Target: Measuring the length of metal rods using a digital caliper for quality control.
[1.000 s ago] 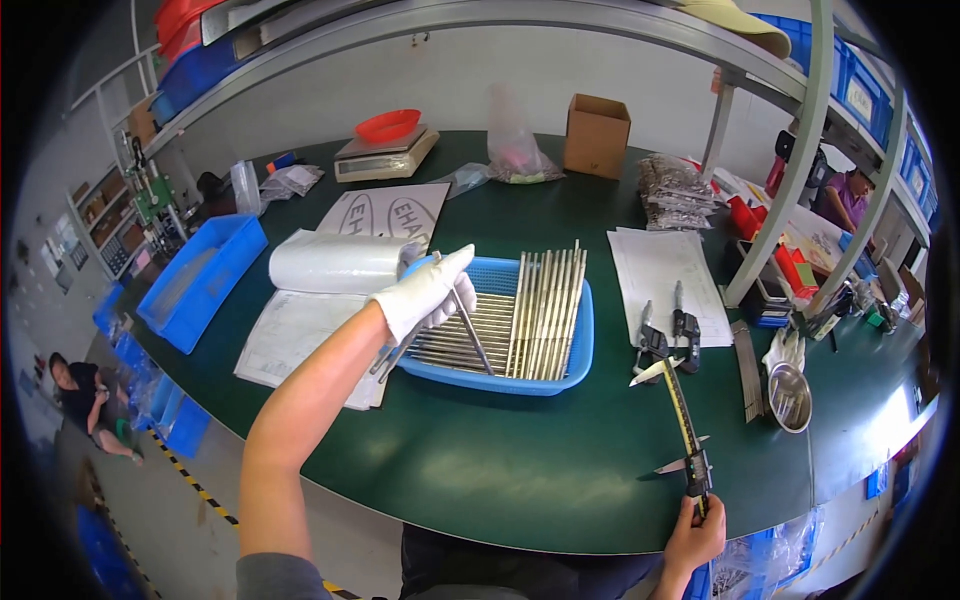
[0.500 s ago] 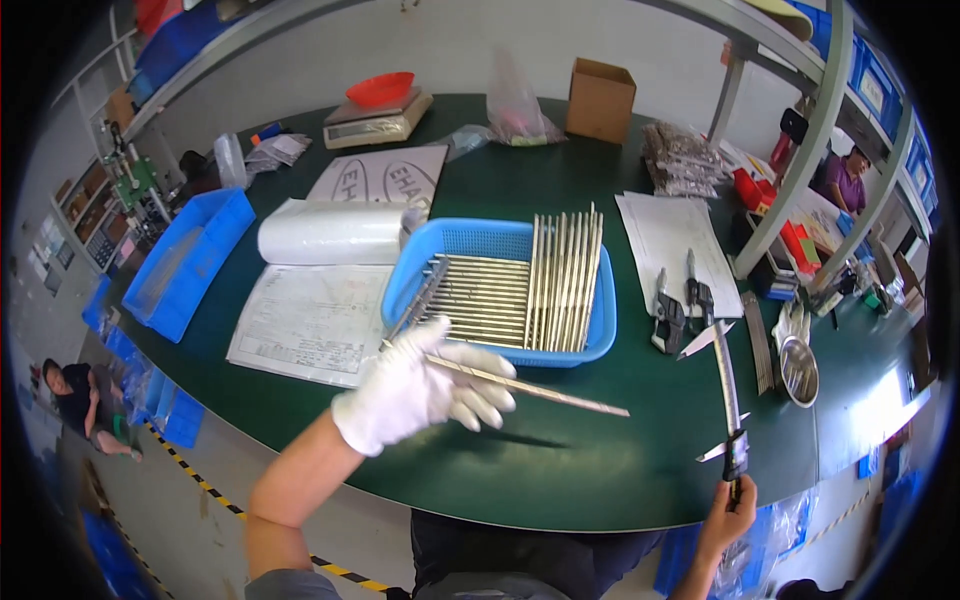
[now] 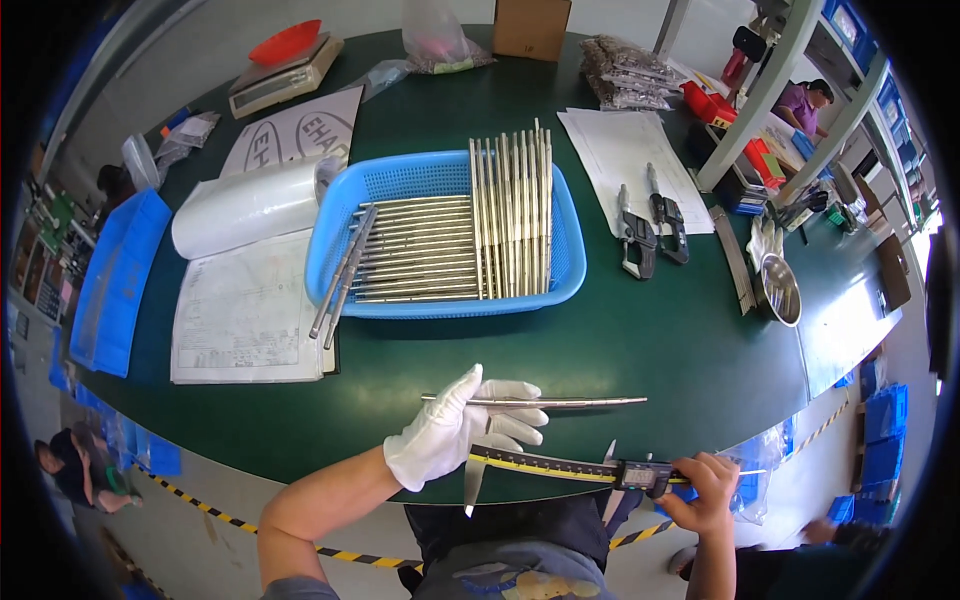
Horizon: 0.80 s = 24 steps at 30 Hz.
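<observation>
Left fingers (image 3: 514,388), half-open, hold a rod (image 3: 595,403); right fingers (image 3: 712,468) clasp a caliper (image 3: 545,463). Micrometers (image 3: 639,248) lie right of the basket (image 3: 571,250).

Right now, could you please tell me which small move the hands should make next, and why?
I would probably bring the digital caliper in the bare right hand toward the metal rod in the gloved left hand: the caliper's jaws stand wide apart, and the rod is not between them.
</observation>
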### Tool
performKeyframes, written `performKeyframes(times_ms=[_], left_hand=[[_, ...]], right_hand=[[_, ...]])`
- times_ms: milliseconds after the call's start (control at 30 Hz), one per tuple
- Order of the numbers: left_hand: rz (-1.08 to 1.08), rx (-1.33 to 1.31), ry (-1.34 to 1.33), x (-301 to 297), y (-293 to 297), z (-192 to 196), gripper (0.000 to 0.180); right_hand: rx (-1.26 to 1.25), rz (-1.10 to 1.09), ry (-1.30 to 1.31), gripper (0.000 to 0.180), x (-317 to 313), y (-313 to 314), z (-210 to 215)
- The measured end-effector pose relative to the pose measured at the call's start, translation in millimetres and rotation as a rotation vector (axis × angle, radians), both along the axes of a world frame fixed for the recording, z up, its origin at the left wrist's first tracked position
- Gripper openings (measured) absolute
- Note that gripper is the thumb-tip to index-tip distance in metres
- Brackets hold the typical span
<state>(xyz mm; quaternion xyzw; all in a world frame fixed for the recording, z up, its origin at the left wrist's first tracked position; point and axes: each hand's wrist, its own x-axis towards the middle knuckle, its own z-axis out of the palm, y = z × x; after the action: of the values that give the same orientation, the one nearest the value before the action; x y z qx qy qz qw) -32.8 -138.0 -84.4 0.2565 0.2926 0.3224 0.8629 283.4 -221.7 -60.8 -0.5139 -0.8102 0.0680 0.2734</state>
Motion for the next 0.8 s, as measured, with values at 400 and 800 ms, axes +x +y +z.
performKeyframes(times_ms=[400,800], left_hand=[[-0.057,-0.021,-0.029,-8,-1,5,0.065],[-0.053,-0.057,-0.033,-7,1,2,0.065]], right_hand=[[-0.038,0.042,-0.073,0.039,-8,11,0],[0.002,0.070,-0.065,0.037,-6,19,-2]])
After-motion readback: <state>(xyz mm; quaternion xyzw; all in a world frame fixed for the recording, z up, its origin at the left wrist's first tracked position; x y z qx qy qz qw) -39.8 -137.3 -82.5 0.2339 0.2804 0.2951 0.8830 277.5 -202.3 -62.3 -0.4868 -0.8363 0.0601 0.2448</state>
